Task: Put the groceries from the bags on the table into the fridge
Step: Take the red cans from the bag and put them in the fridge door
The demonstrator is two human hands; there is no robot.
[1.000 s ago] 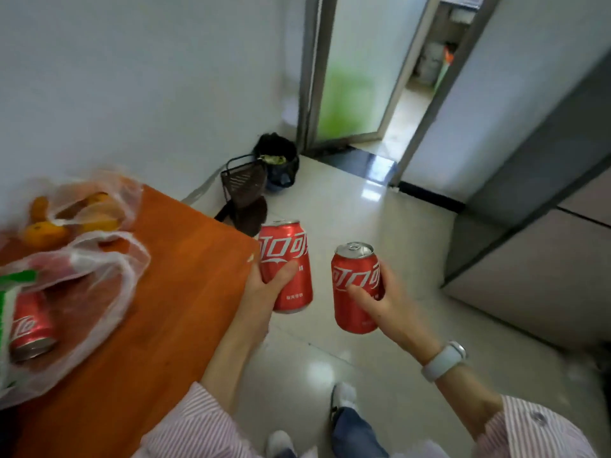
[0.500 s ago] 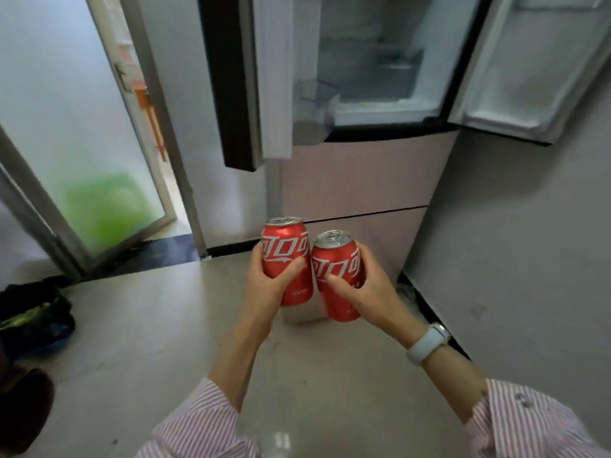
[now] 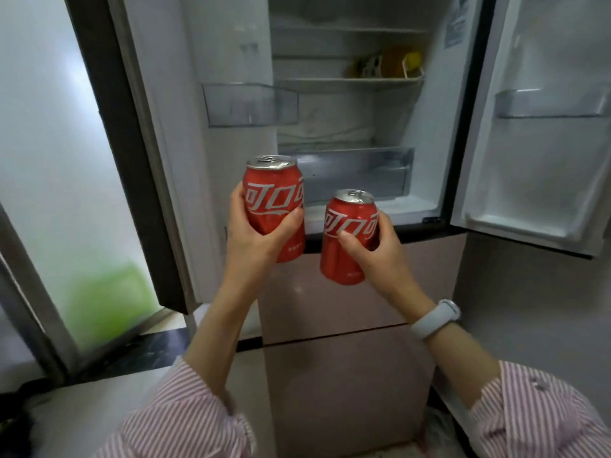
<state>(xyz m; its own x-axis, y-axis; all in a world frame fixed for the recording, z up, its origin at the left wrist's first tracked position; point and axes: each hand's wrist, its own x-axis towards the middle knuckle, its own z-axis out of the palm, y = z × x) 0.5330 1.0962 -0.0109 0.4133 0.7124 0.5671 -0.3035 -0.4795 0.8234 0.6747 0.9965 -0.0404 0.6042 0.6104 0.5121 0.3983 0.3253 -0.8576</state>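
I stand in front of the open fridge [image 3: 347,133], both of its upper doors swung wide. My left hand [image 3: 254,239] grips an upright red cola can [image 3: 274,193], held in front of the fridge's lower left corner. My right hand [image 3: 377,249] grips a second red cola can [image 3: 350,226], upright and a little lower, just to the right of the first. The two cans are apart. Both hang before the clear drawer [image 3: 357,173] at the bottom of the fridge compartment.
The left door [image 3: 158,127] carries a clear bin [image 3: 251,104]; the right door [image 3: 542,127] has a bin [image 3: 552,104] too. Yellow and orange food [image 3: 390,64] sits on a middle shelf. Pink drawer fronts [image 3: 330,309] lie below. A frosted glass door [image 3: 59,193] stands at left.
I turned away from the table with the bags and came up to the fridge. Both cans rose to the level of the lower compartment and moved slightly apart.
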